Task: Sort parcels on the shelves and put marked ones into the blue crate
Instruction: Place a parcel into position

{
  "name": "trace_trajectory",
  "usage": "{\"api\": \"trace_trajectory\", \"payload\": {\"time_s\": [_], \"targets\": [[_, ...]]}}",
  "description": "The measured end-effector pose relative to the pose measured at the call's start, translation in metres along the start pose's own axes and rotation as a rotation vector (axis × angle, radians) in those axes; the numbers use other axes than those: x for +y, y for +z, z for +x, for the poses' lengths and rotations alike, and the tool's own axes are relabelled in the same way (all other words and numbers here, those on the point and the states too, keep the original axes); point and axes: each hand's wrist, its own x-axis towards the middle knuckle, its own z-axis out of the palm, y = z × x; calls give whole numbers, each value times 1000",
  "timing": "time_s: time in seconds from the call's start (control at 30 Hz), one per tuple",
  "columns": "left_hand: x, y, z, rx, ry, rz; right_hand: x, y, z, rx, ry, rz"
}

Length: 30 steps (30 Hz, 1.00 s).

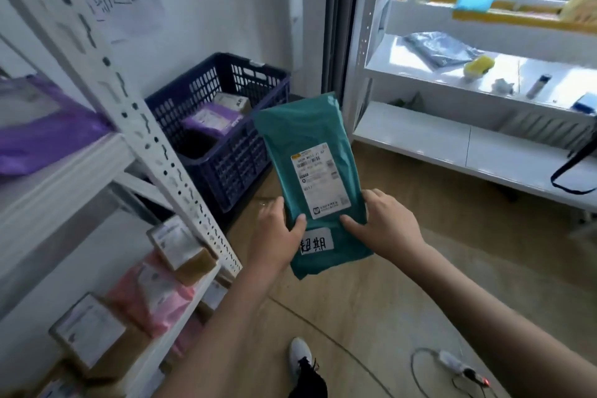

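The teal plastic mailer bag [310, 152], bearing a white handwritten tag [316, 242], was held above the floor, left hand [277, 229] and right hand [384, 223] fingers clamped on it; the dark blue plastic lattice crate [232, 152] stood beyond, holding a purple parcel [210, 121].

Both bare forearms reached forward and slightly upward from the lower edge of the view, converging toward the middle. The left hand [277, 223] was closed on the near left edge of what it held, thumb laid across the front face and pointing right, fingers hidden behind. The right hand [382, 220] gripped the opposite edge, its thumb pressed on the front pointing left, knuckles turned up, fingers curled around the side. The two thumbs lay near each other without touching. Both wrists were fairly straight.
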Motion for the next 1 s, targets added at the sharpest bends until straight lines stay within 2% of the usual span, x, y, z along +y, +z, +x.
{"api": "trace_trajectory", "payload": {"time_s": [0.17,0.33,0.53,0.7,0.8,1.0], "targets": [[4,-2,107,49,-15,-81,-6,-19,110,7,-43,-5],[1,-20,196,152,-60,-118,-33,-36,215,54,-169,-9],[-28,-54,276,422,-131,-197,-95,-31,342,34,-373,42],[-70,-85,326,621,-343,-127,-167,3,431,-106,-602,68],[-90,-96,335,700,-490,-81,-203,32,461,-247,-709,50],[-133,-88,331,657,-774,-72,-235,91,486,-492,-792,-12]]}}
